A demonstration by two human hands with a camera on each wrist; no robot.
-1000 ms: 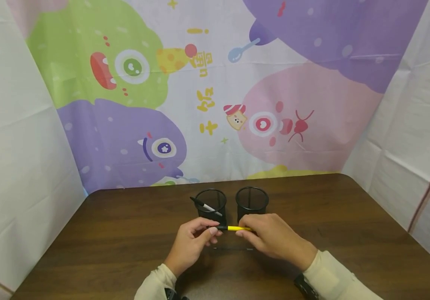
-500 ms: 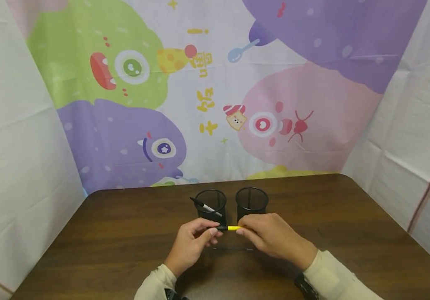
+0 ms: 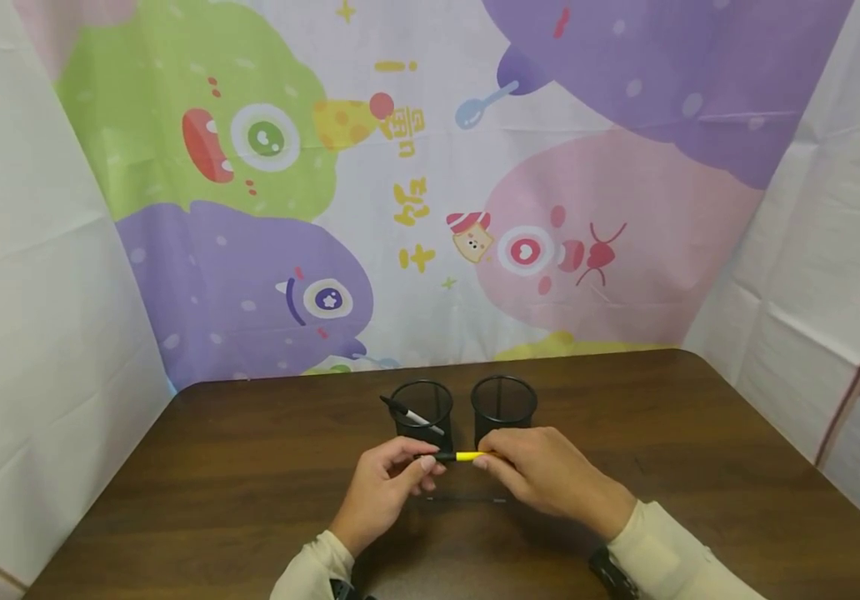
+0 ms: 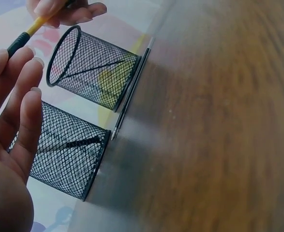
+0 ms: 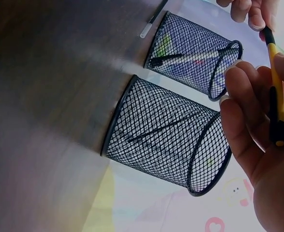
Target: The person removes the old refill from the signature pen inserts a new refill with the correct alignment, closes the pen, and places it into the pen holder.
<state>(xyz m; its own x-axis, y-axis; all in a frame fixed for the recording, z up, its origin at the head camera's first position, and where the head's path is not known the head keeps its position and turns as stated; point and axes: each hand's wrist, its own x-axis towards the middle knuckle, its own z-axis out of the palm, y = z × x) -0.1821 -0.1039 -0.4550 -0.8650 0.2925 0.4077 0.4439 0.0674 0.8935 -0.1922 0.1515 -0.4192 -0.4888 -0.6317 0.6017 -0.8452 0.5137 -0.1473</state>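
Between both hands lies a yellow pen (image 3: 466,457) with a black grip section, held level in front of two black mesh pen cups. My left hand (image 3: 377,492) pinches the black end between thumb and forefinger, its other fingers loosely bent. The yellow barrel (image 5: 276,72) is gripped by my right hand (image 3: 542,471), and its black rear end shows past the palm in the right wrist view. A thin pen refill (image 4: 132,92) lies on the table beside the bases of the cups, below the hands.
The left mesh cup (image 3: 400,427) has a black-and-white pen (image 3: 417,415) leaning in it. Close to its right stands the second mesh cup (image 3: 477,417). The brown wooden table (image 3: 250,467) meets a cartoon-printed cloth (image 3: 430,317) at the back.
My right thumb and forefinger have come together over more of the yellow barrel, so less of it shows. The left hand and the cups have stayed put.
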